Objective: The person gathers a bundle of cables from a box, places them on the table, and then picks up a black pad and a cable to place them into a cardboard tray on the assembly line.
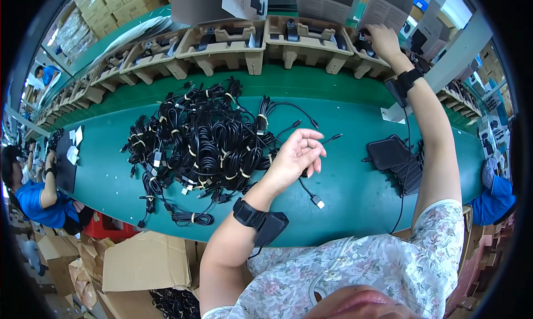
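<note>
My left hand (300, 155), palm partly turned up with loosely curled fingers, is over the table at the right edge of a heap of bundled black cables (208, 133). It appears closed on a black USB cable (310, 192); a thin plug end sticks out past the fingertips and the USB end hangs below, while the middle is hidden. Far right, my right hand (383, 40) reaches into a brown moulded pulp tray (363, 64). Its bent fingers are closed at a small black device (365, 36), largely covered by them. Each wrist wears a black strap with a box.
More pulp trays (222, 44) with black parts line a green ledge, with open printed boxes (244, 3) behind. Flat black adapters (388, 152) lie at the right under a hanging thin cord (408, 152). A metal post (452, 47) stands beside my right arm. Co-workers in blue (41, 202) sit left and right.
</note>
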Demonstrator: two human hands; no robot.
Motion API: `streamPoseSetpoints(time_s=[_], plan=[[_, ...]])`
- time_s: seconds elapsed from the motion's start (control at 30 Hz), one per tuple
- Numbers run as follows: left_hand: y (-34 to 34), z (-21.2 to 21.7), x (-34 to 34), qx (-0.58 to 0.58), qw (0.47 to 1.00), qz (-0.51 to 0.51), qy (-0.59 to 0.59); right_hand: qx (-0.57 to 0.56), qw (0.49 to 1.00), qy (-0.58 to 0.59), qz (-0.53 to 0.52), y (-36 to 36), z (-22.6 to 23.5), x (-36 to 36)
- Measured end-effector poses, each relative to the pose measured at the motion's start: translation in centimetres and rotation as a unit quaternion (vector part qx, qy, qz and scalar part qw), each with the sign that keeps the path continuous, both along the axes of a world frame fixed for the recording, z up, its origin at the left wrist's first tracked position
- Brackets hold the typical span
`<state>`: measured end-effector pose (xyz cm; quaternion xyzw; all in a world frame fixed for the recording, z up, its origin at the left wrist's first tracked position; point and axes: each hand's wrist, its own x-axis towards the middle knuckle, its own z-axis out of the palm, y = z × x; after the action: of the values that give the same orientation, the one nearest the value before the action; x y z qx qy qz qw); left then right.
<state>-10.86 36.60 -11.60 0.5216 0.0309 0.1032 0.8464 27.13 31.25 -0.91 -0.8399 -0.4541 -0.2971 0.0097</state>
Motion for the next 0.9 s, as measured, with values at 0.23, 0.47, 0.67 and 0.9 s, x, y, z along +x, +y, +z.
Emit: streamPoseSetpoints(time_s=[0.23, 0.47, 0.67, 0.9], plan=[[0.1, -0.3, -0.2, -0.01, 1.0, -0.005, 0.007, -0.204, 0.973, 0.101, 0.031, 3.3, 0.8, 0.9], [0.0, -0.6, 0.3, -0.018, 1.0, -0.009, 0.018, 0.087, 0.986, 0.114, -0.08, 6.1, -5.6, 4.6], [-0.2, -0.4, 0.1, -0.024, 0.999, 0.035, 0.017, 0.045, 0.973, 0.204, -0.094, 5.6, -6.1, 4.8], [-0.2, -0.2, 0.2, -0.034, 0.999, 0.033, 0.017, -0.042, 0.985, 0.155, -0.063, 3.4, -4.3, 5.5]])
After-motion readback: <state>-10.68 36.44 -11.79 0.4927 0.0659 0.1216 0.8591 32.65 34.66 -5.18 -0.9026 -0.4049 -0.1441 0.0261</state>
